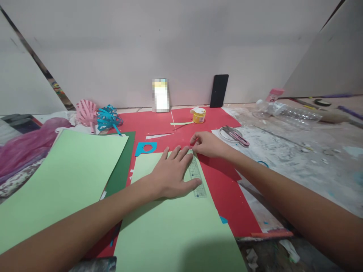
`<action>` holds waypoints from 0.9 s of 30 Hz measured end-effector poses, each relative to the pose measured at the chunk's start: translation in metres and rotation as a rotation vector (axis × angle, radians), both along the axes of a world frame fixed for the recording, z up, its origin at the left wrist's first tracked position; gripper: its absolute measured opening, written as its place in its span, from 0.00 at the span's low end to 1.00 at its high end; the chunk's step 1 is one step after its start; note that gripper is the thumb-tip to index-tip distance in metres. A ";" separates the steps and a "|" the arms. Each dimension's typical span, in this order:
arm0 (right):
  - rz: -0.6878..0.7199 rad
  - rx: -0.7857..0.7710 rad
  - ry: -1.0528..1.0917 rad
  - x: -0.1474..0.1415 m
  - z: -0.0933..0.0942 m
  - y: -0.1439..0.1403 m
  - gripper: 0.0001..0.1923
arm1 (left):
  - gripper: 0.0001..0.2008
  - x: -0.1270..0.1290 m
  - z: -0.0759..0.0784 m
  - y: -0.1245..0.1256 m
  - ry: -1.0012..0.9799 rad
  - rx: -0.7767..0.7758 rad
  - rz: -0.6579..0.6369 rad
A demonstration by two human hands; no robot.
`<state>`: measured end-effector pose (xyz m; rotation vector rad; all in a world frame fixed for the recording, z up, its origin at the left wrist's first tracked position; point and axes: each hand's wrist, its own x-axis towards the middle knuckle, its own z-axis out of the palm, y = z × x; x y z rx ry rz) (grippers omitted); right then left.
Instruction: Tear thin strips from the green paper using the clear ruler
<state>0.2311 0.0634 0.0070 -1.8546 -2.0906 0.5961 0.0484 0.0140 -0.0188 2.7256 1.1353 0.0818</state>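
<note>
My left hand [174,173] lies flat with fingers spread on a light green sheet of paper [170,234]. Its fingertips and thumb press on a clear ruler [197,181], part of which the hand covers. At the far end of the ruler, near the sheet's top edge, my right hand [208,144] is closed in a pinch. Whatever is between those fingertips is too small to make out. A blue paper piece with a cut-out hole [152,148] rests just beyond the sheet's upper left corner.
Red paper [227,189] lies underneath. Left are more green sheets [70,181], pink [86,113] and blue paper-strip balls [109,118]. Behind stand a yellow glue tub [199,116], a lit phone [161,96] and a black slab [219,91]. Scissors [236,136] and a plastic bottle [295,113] lie right.
</note>
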 end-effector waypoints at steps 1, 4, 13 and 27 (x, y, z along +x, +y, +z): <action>0.000 -0.002 0.003 0.000 0.000 0.000 0.11 | 0.42 0.000 0.000 0.000 0.001 0.000 -0.001; 0.000 -0.007 0.016 0.001 0.000 0.000 0.11 | 0.42 -0.001 0.000 0.000 0.003 -0.004 -0.004; 0.010 -0.007 0.002 0.001 0.000 0.001 0.10 | 0.42 -0.001 -0.002 0.001 -0.002 0.002 -0.007; -0.006 -0.002 0.000 0.000 0.003 -0.001 0.09 | 0.42 -0.001 -0.001 -0.001 -0.008 0.002 -0.003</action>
